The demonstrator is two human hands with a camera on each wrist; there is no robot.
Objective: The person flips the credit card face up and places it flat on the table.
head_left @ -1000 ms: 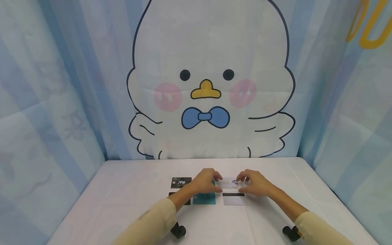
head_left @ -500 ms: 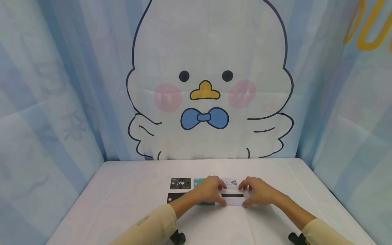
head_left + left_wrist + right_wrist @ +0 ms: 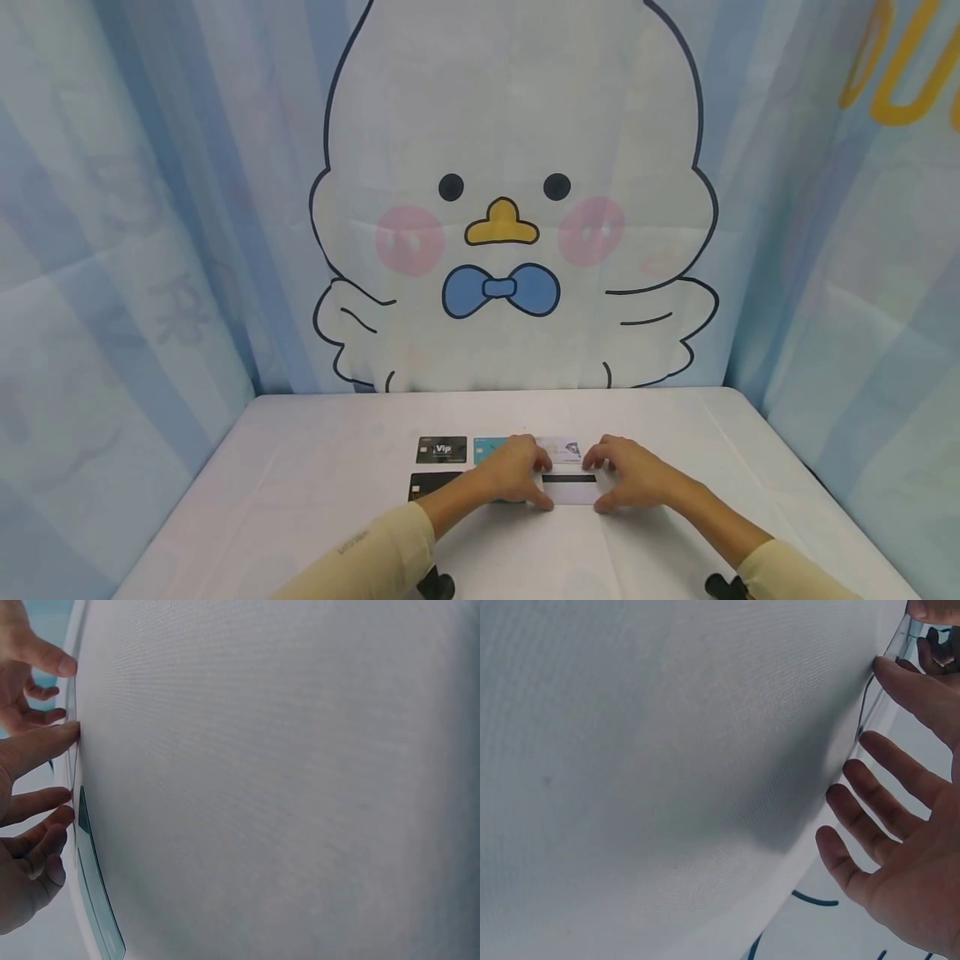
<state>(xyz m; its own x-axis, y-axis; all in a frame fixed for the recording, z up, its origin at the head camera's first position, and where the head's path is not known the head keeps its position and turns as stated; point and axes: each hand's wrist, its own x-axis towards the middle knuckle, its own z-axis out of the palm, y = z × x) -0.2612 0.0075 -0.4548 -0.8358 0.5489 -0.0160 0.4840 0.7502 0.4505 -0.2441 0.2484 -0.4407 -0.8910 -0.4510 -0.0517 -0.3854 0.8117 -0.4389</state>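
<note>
A white card with a dark stripe (image 3: 570, 494) lies flat in the near row, at the right end. My left hand (image 3: 513, 469) is at its left edge, thumb at the near corner and index finger toward the far one. On the opposite edge my right hand (image 3: 637, 473) mirrors this. In the right wrist view, the right hand's fingers (image 3: 889, 761) are spread and fairly straight, the thumb tip right at the card's edge. A pale card with a small picture (image 3: 566, 451) lies just behind. Beneath my left hand a teal card (image 3: 97, 900) is mostly hidden in the head view.
To the left lie a black Vip card (image 3: 442, 450), a blue card (image 3: 486, 449) partly covered by my left hand, and another black card (image 3: 429, 484) in the near row. The white table (image 3: 300, 475) ends at a curtain with a printed cartoon bird (image 3: 510, 350).
Both hands have come nearer, from the pale card in the far row to the striped card in front of it. Over the last half second they have barely moved.
</note>
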